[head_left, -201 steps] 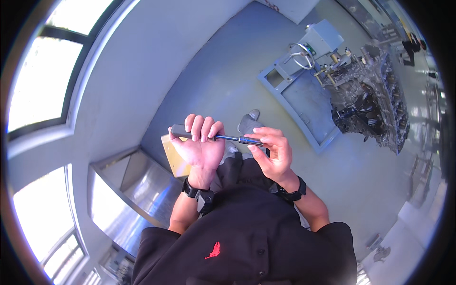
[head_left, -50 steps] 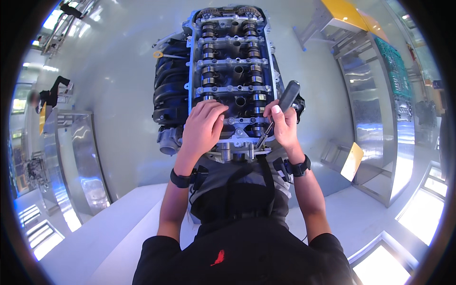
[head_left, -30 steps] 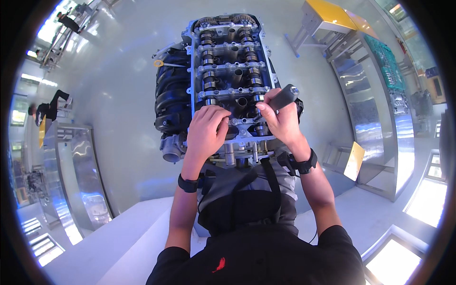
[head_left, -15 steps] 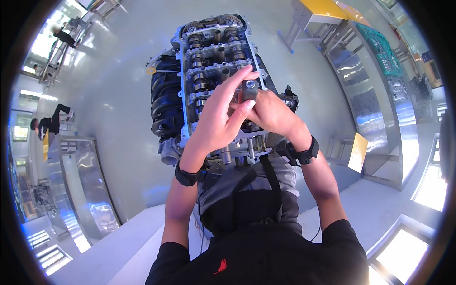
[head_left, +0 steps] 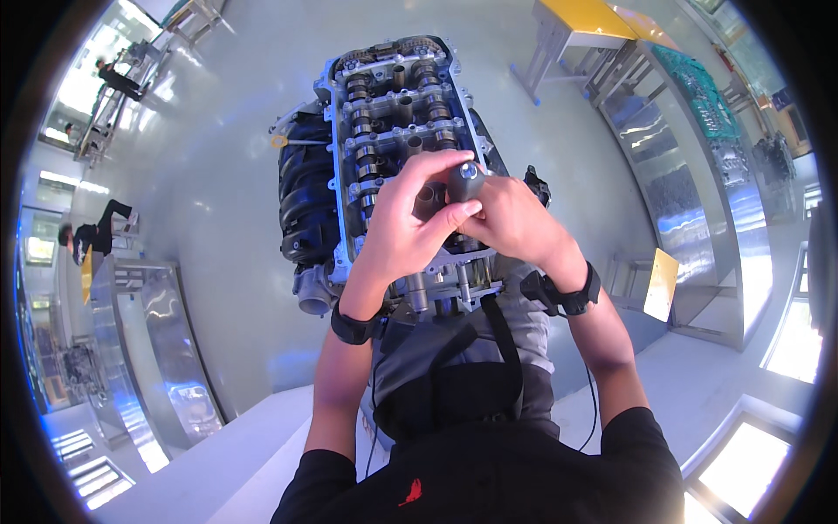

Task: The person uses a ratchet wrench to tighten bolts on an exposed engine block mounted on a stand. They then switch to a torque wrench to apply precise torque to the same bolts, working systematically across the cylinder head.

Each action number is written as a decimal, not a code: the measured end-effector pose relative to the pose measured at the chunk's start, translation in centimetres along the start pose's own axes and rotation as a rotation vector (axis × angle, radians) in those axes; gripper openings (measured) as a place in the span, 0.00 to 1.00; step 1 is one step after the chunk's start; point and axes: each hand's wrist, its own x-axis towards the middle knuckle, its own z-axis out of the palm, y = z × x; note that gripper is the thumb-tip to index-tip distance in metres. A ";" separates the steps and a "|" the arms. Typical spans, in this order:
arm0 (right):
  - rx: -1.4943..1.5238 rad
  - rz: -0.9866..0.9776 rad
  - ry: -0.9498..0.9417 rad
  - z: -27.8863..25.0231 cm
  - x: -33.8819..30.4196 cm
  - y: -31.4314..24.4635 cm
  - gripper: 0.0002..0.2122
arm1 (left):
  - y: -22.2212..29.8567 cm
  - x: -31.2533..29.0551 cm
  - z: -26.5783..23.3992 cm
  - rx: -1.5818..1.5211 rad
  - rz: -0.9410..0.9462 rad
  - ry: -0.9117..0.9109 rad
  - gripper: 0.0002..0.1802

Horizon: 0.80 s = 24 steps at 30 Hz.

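Note:
A dark-handled tool (head_left: 468,181) with a shiny metal piece in its end points up toward me; its lower part and exact kind are hidden. My right hand (head_left: 517,218) is closed around it, fingers mostly out of sight beneath. From the other side my left hand (head_left: 403,217) curls its fingers and thumb about the handle's upper end. Both hands are over the near end of an engine (head_left: 356,229), whose top lies uncovered. Its camshafts (head_left: 365,147) run lengthwise in two rows, with round tubes between them.
A black intake manifold (head_left: 305,210) bulges from the engine's left side, near a yellow ring-shaped handle (head_left: 278,141). Metal workbenches (head_left: 698,218) stand at the right, one with green parts (head_left: 698,92) on it. Another metal bench (head_left: 161,314) and a seated person (head_left: 87,237) are at the left.
My left fingers, stretched out before, have bent in around the tool's end. Both hands and the tool have shifted slightly toward me and right in the picture.

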 end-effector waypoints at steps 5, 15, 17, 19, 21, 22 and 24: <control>-0.173 0.080 0.050 0.6 -0.2 -1.3 0.12 | -0.2 0.1 -0.4 -0.035 0.028 -0.006 0.30; 0.127 0.136 0.298 -5.4 -0.2 -4.5 0.13 | -0.1 0.7 1.3 0.162 0.038 0.044 0.24; -0.002 -0.198 0.298 -5.4 0.7 -5.5 0.11 | -0.3 0.8 1.8 0.169 0.053 0.060 0.21; -0.097 -0.193 0.259 -5.3 0.7 -4.9 0.09 | -0.7 0.8 2.5 0.210 -0.028 0.053 0.21; -0.102 -0.257 0.282 -5.3 1.3 -4.6 0.08 | -0.4 1.0 2.4 0.134 0.030 0.013 0.20; -0.072 -0.294 0.264 -5.9 1.7 -4.4 0.09 | -0.2 1.3 2.1 0.060 0.085 -0.023 0.19; -0.099 -0.334 0.237 -6.4 2.2 -4.4 0.10 | -0.2 0.9 1.0 0.010 0.024 -0.047 0.19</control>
